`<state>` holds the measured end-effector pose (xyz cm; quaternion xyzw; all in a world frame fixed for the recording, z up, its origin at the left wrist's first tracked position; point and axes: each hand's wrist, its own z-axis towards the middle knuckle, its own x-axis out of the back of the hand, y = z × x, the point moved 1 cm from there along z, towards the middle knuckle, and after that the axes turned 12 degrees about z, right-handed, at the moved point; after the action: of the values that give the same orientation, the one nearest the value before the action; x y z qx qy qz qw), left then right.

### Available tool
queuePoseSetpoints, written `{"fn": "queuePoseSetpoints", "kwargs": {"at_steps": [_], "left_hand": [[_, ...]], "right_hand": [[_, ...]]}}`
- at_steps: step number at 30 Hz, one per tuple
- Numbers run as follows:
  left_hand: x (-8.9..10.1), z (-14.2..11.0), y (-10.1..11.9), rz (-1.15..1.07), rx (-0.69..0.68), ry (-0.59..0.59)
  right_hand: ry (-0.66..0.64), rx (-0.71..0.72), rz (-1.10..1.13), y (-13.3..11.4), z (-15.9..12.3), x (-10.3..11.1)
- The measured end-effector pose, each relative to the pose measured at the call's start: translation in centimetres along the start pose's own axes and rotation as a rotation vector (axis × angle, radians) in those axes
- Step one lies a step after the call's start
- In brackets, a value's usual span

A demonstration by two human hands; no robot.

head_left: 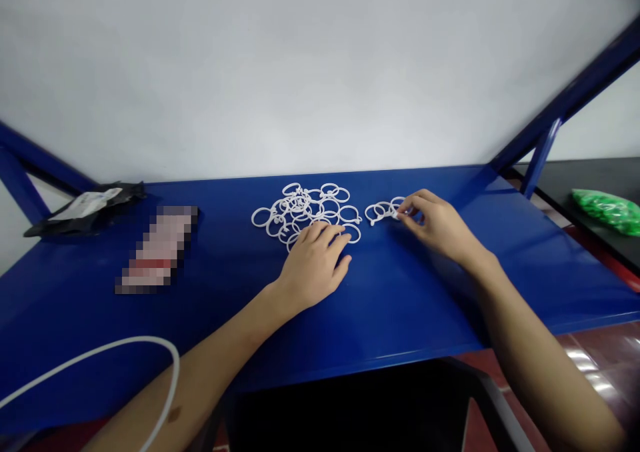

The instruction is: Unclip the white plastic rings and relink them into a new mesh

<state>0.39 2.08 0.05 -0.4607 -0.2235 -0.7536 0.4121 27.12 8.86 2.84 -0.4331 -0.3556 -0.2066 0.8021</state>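
A pile of white plastic rings (300,204), with small knobs or clips on them, lies on the blue table (400,305). My left hand (315,265) rests at the near edge of the pile, fingers spread and covering some of the rings. Right of the pile lies a short row of a few white rings (379,211). At the right end of that row, my right hand (435,222) has thumb and forefinger pinched on a white ring, partly hidden by the fingers.
A black plastic package (87,209) with a white label lies at the far left, near a pixelated flat object (160,249). A white cable (100,352) loops over my left forearm. Blue frame bars (540,159) edge the table. A green bag (607,211) sits on a dark surface at right.
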Motion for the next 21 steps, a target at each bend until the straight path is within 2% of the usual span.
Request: {"fn": "queuePoseSetpoints", "kwargs": {"at_steps": [3, 6, 12, 21], "left_hand": [[-0.2, -0.2, 0.4, 0.019, -0.005, -0.054], [-0.2, -0.2, 0.6, 0.024, -0.016, -0.071], [-0.2, -0.1, 0.5, 0.036, -0.019, -0.087], [-0.4, -0.1, 0.4, 0.050, -0.034, -0.071]], "right_hand": [[-0.047, -0.023, 0.001, 1.7, 0.0, 1.3], [-0.099, -0.049, 0.007, 2.4, -0.1, 1.9], [-0.166, -0.150, 0.030, 2.7, -0.1, 2.2], [-0.145, -0.184, -0.092, 2.7, -0.3, 2.0]]}}
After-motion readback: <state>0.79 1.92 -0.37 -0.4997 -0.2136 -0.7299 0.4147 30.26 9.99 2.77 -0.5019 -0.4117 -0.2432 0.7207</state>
